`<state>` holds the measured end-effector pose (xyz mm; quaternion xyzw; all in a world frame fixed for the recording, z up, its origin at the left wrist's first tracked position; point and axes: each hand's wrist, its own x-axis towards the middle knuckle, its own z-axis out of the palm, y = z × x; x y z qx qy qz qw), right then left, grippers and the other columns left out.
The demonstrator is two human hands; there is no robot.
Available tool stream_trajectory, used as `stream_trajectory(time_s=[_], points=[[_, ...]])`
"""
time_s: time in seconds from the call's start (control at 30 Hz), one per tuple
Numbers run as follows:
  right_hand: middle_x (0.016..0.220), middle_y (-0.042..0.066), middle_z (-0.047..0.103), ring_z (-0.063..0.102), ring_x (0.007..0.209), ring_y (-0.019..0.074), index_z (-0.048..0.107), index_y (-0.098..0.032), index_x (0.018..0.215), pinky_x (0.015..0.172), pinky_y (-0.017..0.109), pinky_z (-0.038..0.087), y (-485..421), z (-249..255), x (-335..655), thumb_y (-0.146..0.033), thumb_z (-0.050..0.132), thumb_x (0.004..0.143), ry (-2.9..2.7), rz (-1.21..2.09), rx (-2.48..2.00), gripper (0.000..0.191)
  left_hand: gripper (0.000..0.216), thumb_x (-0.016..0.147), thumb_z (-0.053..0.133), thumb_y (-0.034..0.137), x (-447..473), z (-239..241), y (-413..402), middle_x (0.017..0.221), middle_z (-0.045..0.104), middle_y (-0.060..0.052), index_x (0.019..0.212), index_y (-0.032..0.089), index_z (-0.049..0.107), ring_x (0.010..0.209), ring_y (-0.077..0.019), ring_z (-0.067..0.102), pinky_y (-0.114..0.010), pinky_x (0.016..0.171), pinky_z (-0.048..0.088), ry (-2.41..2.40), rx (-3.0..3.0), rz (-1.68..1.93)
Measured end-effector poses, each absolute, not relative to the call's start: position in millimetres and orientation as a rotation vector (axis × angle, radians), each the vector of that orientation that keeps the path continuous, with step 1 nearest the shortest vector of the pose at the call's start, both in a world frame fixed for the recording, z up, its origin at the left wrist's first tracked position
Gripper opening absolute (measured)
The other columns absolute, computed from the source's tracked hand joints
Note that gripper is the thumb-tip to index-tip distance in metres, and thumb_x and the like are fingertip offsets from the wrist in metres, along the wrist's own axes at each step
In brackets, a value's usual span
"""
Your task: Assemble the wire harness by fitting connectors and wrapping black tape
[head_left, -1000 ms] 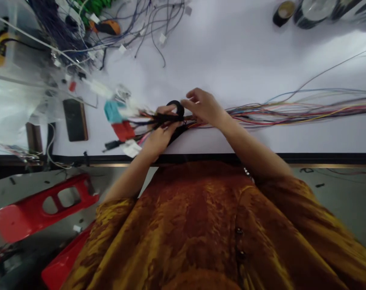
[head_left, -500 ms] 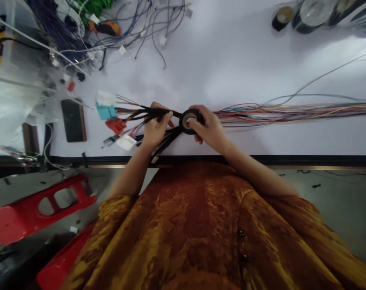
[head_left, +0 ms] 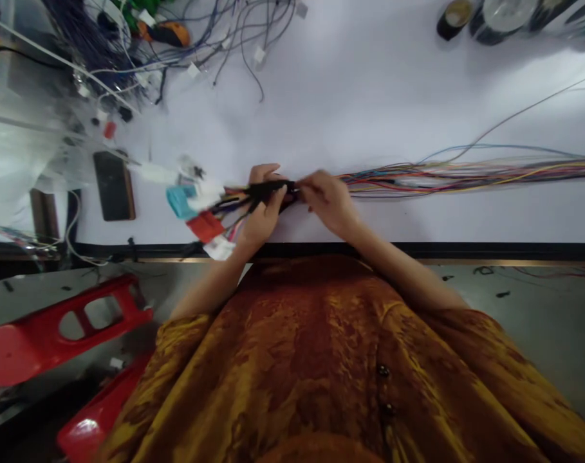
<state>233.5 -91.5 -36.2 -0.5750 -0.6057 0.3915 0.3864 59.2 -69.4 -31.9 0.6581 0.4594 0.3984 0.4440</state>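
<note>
Where the work sits: the long multicoloured wire bundle (head_left: 466, 175) runs across the white table (head_left: 369, 96) near its front edge. Its black-wrapped stretch (head_left: 268, 188) is lifted slightly where the two hands meet.
Left hand (head_left: 263, 215): closed around the black-wrapped stretch, thumb over the top and fingers curled beneath.
Right hand (head_left: 328, 199): fingers pressed together, pinching the wire bundle just where the black wrap ends and the loose coloured strands begin. Anything else under the palm is hidden.
Branch ends: a teal plastic connector (head_left: 180, 200), a red plastic connector (head_left: 205, 225) and a white plastic connector (head_left: 210, 191) fan out left of the left hand, blurred.
Around: a flat black phone (head_left: 112, 194) lies well apart to the left, with a tangle of loose dark wires (head_left: 128, 38) at the far left corner. Dark tape rolls (head_left: 454, 18) sit at the far right corner, and a red plastic stool (head_left: 65, 328) is on the floor below the table edge.
Risk: the strands at the pinch look barely gathered. If the right hand slackens, some would likely splay out of line, dragged by the long free run to the right.
Risk, second: the hanging connectors could snag one another or catch the table edge — their short branches cross closely.
</note>
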Motion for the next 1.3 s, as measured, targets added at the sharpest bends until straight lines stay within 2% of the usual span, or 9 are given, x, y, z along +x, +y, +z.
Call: stream_trajectory(time_s=[0.2,0.43,0.6,0.77,0.87,1.03,1.13,1.23,1.3], points=[[0.090,0.005,0.071,0.063,0.080,0.0158,0.063,-0.013,0.115,0.076,0.029,0.053,-28,-33,241,-0.028,0.068,0.087,-1.816,1.264,-1.415,0.032,0.045,0.093,0.068,0.030,56,-59,-102,0.119,0.075,-0.009,0.136,0.027,0.055,0.099,-0.0250,0.076,-0.042,0.085,0.063,1.262,2.043,0.982],[0.068,-0.001,0.055,0.056,0.063,0.0134,0.061,-0.016,0.114,0.063,0.028,0.050,-21,-42,232,-0.032,0.048,0.095,-1.584,1.310,-1.470,0.028,0.009,0.095,0.065,0.023,54,-50,-103,0.112,0.077,-0.006,0.101,0.025,0.071,0.108,-0.0192,0.072,-0.037,0.098,0.057,1.179,2.029,1.078],[0.065,-0.006,0.044,0.040,0.047,0.0091,0.052,-0.024,0.119,0.045,0.022,0.037,-28,-37,260,-0.045,0.050,0.097,-1.163,1.448,-1.534,0.031,0.013,0.094,0.068,0.034,60,-44,-88,0.094,0.074,-0.004,0.097,0.022,0.066,0.087,-0.0170,0.074,-0.031,0.076,0.060,1.301,1.422,1.142],[0.082,0.000,0.057,0.054,0.063,0.0120,0.050,-0.023,0.122,0.056,0.025,0.046,-51,-36,282,-0.042,0.059,0.093,-1.318,1.253,-1.626,0.036,0.027,0.083,0.080,0.035,65,-57,-50,0.078,0.071,-0.001,0.090,0.018,0.061,0.074,-0.0173,0.075,-0.022,0.057,0.056,1.273,0.788,0.978],[0.105,0.009,0.062,0.061,0.085,0.0181,0.053,-0.019,0.119,0.076,0.034,0.052,-71,-37,286,-0.034,0.062,0.092,-1.619,0.921,-1.764,0.032,0.019,0.093,0.070,0.030,55,-52,-34,0.082,0.074,-0.006,0.084,0.014,0.064,0.074,-0.0170,0.075,-0.023,0.058,0.057,1.303,0.706,0.839],[0.123,0.018,0.060,0.052,0.119,0.0367,0.056,-0.015,0.127,0.102,0.053,0.042,-91,-27,273,-0.038,0.062,0.093,-2.287,0.525,-1.827,0.041,0.022,0.094,0.070,0.033,22,-29,-65,0.077,0.074,-0.007,0.085,0.014,0.064,0.061,-0.0158,0.071,-0.026,0.055,0.056,1.271,0.822,0.708],[0.123,0.020,0.058,0.050,0.120,0.0394,0.058,-0.014,0.124,0.102,0.056,0.041,-85,-24,256,-0.036,0.057,0.095,-2.425,0.485,-1.780,0.036,0.028,0.084,0.081,0.034,24,-26,-103,0.096,0.078,-0.015,0.098,0.012,0.070,0.079,-0.0215,0.076,-0.031,0.066,0.060,1.071,0.649,0.480],[0.123,0.023,0.058,0.052,0.119,0.0395,0.056,-0.011,0.120,0.099,0.054,0.044,-77,-21,242,-0.031,0.055,0.094,-2.461,0.499,-1.760,0.032,0.029,0.083,0.080,0.028,44,-32,-129,0.122,0.073,-0.015,0.106,0.015,0.071,0.104,-0.0212,0.074,-0.030,0.083,0.059,1.008,0.413,0.675],[0.121,0.023,0.061,0.057,0.113,0.0370,0.054,-0.010,0.121,0.095,0.050,0.047,-73,-18,237,-0.028,0.055,0.093,-2.450,0.558,-1.806,0.034,0.021,0.086,0.076,0.026,59,-38,-133,0.124,0.073,-0.011,0.104,0.017,0.071,0.104,-0.0165,0.073,-0.025,0.084,0.057,1.003,0.337,0.852]])
